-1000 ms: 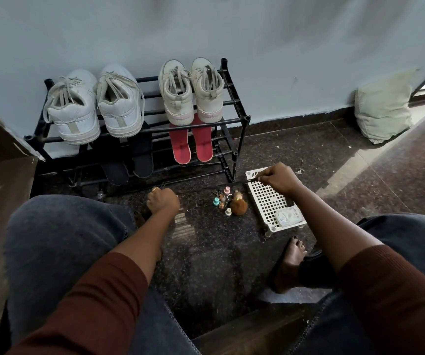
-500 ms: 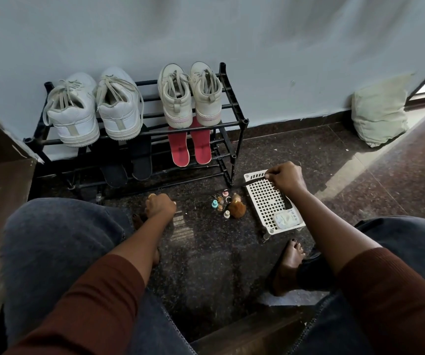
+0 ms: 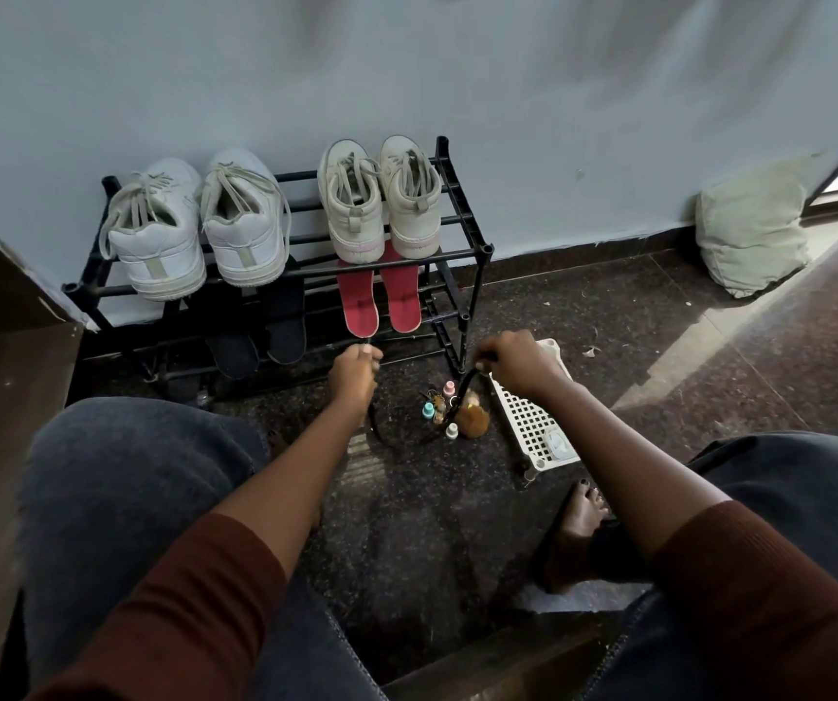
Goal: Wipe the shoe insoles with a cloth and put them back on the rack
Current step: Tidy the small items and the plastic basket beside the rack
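Note:
A black metal rack stands against the wall. On its lower tier lie two red insoles and, to their left, two dark insoles. My left hand is just in front of the red insoles and pinches one end of a thin black strap. The other end is gripped by my right hand beside the rack's front right leg. Between the hands the strap sags in a loop toward the floor. No cloth shows.
Two pairs of white sneakers sit on the top tier. A white perforated tray, small bottles and a brown object lie on the dark floor. A pale cushion leans at the right wall. My bare foot is below.
My left hand has moved right and forward toward the rack, closer to my right hand. The strap, stretched taut before, now hangs slack between them.

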Demonstrator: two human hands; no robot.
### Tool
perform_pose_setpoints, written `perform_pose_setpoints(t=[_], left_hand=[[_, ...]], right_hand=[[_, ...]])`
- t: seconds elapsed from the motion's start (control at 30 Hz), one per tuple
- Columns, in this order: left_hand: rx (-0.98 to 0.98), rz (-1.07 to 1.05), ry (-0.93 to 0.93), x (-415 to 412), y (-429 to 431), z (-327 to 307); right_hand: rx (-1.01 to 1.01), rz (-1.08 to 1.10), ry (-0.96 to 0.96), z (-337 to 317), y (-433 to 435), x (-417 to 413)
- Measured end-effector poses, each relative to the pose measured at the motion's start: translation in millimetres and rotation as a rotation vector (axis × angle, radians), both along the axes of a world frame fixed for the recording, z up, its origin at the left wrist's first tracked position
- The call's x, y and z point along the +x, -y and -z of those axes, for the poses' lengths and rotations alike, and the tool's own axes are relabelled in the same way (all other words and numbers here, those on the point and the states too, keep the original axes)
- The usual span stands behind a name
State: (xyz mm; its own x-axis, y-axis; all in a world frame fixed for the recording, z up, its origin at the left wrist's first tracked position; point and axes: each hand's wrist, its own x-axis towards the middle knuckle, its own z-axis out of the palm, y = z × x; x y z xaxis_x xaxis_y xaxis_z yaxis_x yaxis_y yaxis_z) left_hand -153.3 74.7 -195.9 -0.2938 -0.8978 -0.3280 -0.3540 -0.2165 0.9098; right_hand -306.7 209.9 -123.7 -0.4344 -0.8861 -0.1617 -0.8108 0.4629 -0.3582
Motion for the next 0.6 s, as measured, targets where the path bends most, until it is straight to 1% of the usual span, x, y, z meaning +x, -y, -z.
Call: perform_pose_setpoints(t=[0.1, 0.17, 0.27, 0.37, 0.5, 0.6], left_hand=[[0.049, 0.086, -0.168, -8.3, -17.3, -10.3], [0.077, 0.154, -0.215, -12.9, -28.0, -15.8], [0.131, 0.179, -0.296, -18.1, -38.1, -21.4], [0.155, 0.205, -0.321, -21.9, -40.3, -23.6], [0.172, 0.227, -0.311, -22.7, -43.3, -23.6], [0.175, 0.229, -0.313, -21.0, -46.4, -24.1]], right_hand=[[-0.033, -0.084, 0.082, -0.8, 8.7, 11.4], [-0.086, -0.116, 0.114, -3.7, 13.2, 19.1], [-0.199, -0.117, 0.159, -9.2, 18.9, 27.7], [-0.275, -0.079, 0.221, -12.2, 23.0, 31.2], [-0.332, -0.010, 0.215, -11.6, 26.2, 32.0], [-0.331, 0.069, 0.228, -7.6, 27.6, 31.8]])
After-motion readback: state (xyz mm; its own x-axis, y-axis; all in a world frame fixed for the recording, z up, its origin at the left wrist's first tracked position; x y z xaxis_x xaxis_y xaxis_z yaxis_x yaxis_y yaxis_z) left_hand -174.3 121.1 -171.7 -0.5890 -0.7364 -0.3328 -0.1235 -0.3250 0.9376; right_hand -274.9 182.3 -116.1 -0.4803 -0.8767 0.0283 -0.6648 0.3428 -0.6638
